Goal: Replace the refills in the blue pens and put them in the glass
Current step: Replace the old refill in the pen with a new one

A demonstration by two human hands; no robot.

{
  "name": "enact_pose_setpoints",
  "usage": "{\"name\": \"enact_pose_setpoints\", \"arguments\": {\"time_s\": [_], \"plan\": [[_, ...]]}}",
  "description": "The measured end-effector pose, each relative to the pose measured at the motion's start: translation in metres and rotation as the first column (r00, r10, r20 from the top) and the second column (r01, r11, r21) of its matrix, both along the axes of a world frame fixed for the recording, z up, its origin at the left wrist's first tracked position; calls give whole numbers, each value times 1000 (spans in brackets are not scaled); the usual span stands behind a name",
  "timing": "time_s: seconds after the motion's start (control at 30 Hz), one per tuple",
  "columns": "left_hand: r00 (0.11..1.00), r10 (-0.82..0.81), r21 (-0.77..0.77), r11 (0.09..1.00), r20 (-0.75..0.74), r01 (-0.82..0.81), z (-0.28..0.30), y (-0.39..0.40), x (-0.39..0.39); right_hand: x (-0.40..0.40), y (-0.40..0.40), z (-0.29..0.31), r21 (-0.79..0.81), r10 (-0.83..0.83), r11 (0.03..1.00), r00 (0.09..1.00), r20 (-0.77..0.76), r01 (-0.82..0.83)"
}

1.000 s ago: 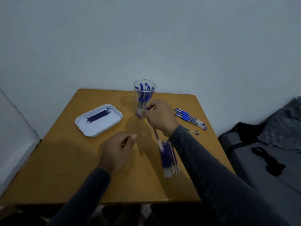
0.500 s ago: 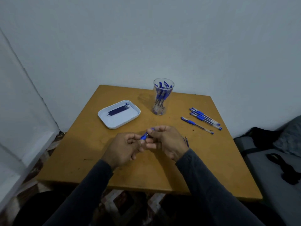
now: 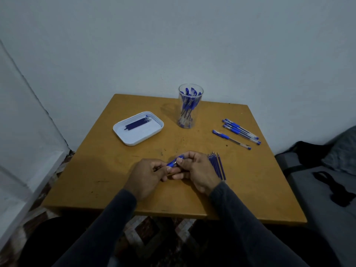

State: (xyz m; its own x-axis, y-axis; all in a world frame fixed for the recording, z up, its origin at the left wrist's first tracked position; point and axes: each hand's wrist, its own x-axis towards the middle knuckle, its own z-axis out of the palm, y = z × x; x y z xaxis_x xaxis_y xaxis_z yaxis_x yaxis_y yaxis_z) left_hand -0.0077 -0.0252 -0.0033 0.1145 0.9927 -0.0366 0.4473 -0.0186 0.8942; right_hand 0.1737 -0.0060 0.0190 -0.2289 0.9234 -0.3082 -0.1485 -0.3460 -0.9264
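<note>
At the far left of the wooden table (image 3: pixel 119 189) we see a white tray (image 3: pixel 123 139) with a few dark refills (image 3: pixel 137 123) lying in it. Toward the near edge, our left hand (image 3: pixel 147 175) curls its fingers around one end of a blue pen (image 3: pixel 175 162), and our right hand (image 3: pixel 195 170) pinches the other end. Behind them the glass (image 3: pixel 189 106) stands upright, pens inside. Just beside our right hand lies a bundle of new refills (image 3: pixel 217 165), and farther right four loose pens (image 3: pixel 238 132) rest on the table
</note>
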Motion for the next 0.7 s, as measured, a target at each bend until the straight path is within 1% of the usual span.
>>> {"name": "enact_pose_setpoints", "arguments": {"time_s": [0.13, 0.3, 0.4, 0.47, 0.5, 0.57, 0.63, 0.67, 0.7], "plan": [[1000, -7, 13, 1000, 16, 7, -1, 2, -3, 0, 0, -2, 31, 9, 999, 1000, -16, -9], [1000, -31, 17, 999, -4, 31, -1, 5, -5, 0, -1, -3, 44, 2, 999, 1000, -23, -1], [998, -55, 2, 998, 16, 55, -4, 8, -9, 1, 0, -4, 43, -41, 998, 996, -80, 45], [999, -45, 5, 999, 26, 45, -5, 8, -9, 0, 0, -4, 49, -78, 995, 994, -75, 82], [999, -13, 22, 1000, 41, 12, -6, 7, -7, -2, 0, -3, 57, -106, 992, 993, -58, 110], [990, 97, 60, 993, 101, -104, -8, 4, -3, -4, 2, -2, 79, -203, 976, 979, 23, 201], [969, 186, 91, 975, 161, -202, -10, -1, 1, -5, 6, -2, 145, -313, 948, 919, 239, 285], [964, 205, 120, 967, 168, -227, -11, -3, 2, -4, 9, -3, 189, -337, 939, 871, 358, 286], [964, 213, 157, 959, 159, -238, -11, -5, 3, -3, 11, -3, 220, -341, 938, 829, 443, 269]]}}
